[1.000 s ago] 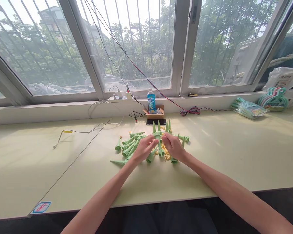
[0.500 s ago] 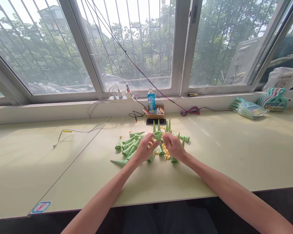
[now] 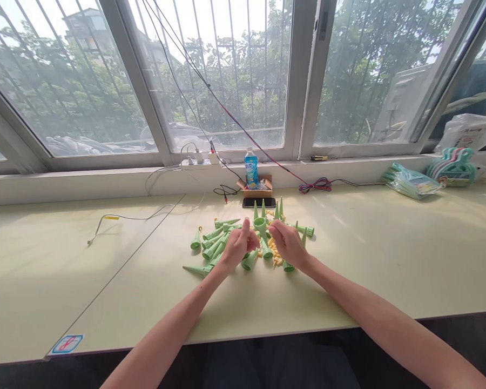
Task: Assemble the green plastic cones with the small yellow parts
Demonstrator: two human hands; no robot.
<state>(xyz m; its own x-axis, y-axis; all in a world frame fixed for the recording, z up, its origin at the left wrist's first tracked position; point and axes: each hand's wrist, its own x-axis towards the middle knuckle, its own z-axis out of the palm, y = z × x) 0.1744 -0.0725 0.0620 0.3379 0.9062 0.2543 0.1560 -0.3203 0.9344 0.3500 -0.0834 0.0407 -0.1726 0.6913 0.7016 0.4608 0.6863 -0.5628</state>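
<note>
Between my hands is a light green plastic watering spike point(image 3: 260, 222), its round open mouth facing me. My right hand point(image 3: 287, 242) is closed in a pinch at the spike's right side; its grip point is hidden behind the fingers. My left hand point(image 3: 240, 244) is just left of the spike, thumb raised and fingers loosely curled, with a gap between thumb and rim. More green spikes point(image 3: 216, 246) lie in a pile under and beside my left hand. Small yellow plastic pieces point(image 3: 276, 254) lie below my right hand, among other green spikes point(image 3: 249, 261).
Behind the spikes are a dark phone point(image 3: 259, 202) and a small cardboard box point(image 3: 257, 192) with a blue pouch point(image 3: 251, 168). A coiled cable point(image 3: 316, 185) lies by the sill. Packaged hangers point(image 3: 413, 181) rest at the right. A white cord point(image 3: 125, 218) crosses the table's left part.
My left hand has let go of the spike's rim and moved slightly left, its thumb turning upward. The right hand and the spike have barely moved.
</note>
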